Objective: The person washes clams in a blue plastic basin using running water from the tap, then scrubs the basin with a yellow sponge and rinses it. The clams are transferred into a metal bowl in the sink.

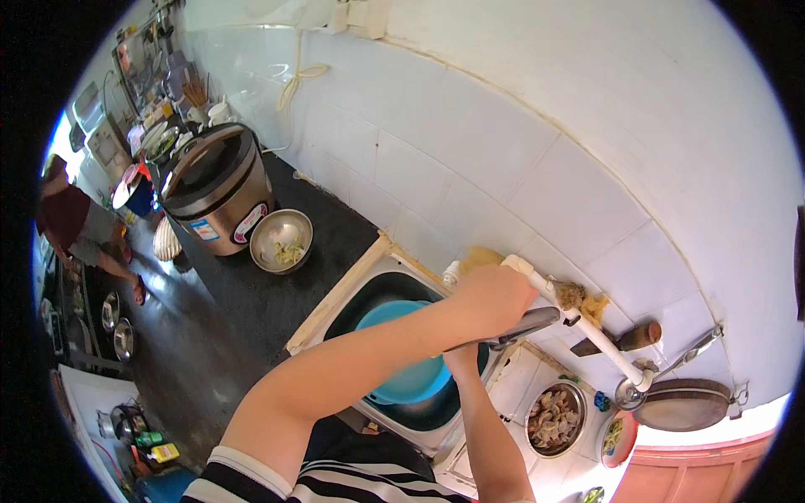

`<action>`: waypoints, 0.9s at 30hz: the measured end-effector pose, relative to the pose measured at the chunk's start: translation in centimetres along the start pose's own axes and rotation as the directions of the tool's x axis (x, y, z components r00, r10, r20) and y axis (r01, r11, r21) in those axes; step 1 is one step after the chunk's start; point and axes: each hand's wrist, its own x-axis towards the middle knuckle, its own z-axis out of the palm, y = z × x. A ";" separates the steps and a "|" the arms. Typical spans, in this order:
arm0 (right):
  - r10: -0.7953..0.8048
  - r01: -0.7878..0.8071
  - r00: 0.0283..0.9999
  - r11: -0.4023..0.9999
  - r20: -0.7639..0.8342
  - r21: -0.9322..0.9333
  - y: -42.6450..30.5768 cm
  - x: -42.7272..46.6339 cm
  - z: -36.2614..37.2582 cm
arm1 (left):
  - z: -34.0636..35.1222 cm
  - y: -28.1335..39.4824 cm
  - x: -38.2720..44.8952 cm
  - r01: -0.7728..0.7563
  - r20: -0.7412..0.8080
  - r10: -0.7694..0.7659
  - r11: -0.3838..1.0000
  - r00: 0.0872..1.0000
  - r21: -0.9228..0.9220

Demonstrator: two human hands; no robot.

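My left hand [494, 302] is curled over a dark metal tool [533, 322] above the sink, close to a white pipe; its fingertips are hidden. The tool shows a smooth, rounded end, but its exact kind is unclear. From below, my right hand [462, 359] reaches to the tool's underside, its fingers mostly covered by the tool and my left arm. Beneath my forearm, a light blue plastic basin [412, 383] with cloudy water sits in the dark sink [434, 418].
Left of the sink, a rice cooker [220, 195] and a metal bowl [283, 226] with chopped pieces stand on the dark counter [277, 302]. A steel bowl of shellfish-like pieces [553, 421] lies right, below a wall-hung pan [682, 405]. Another person [69, 217] stands far left.
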 end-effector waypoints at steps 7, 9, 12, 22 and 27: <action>0.088 -0.095 0.995 0.965 0.039 0.245 1.9 -0.3 1.3 | 5.1 -5.0 -3.0 0.153 -0.266 -0.424 0.730 0.866 -0.666; 0.295 -0.316 0.949 0.875 0.112 0.366 1.8 -0.9 1.6 | 8.3 -8.2 -6.8 0.420 -0.098 -0.719 0.505 0.688 -0.754; 0.294 -0.326 0.945 0.825 0.143 0.462 1.1 -2.3 1.9 | 14.6 -11.8 -10.5 0.767 0.352 -0.796 0.206 0.493 -0.608; 0.498 -0.611 0.783 0.507 0.372 0.608 1.5 -3.6 3.7 | 21.8 -12.2 -12.3 0.150 0.622 -0.689 -0.617 0.372 -0.773; 0.608 -0.678 0.618 0.091 0.499 0.730 5.2 -3.5 6.4 | 19.9 -10.9 -10.9 0.254 0.643 -0.571 -0.614 0.510 -0.747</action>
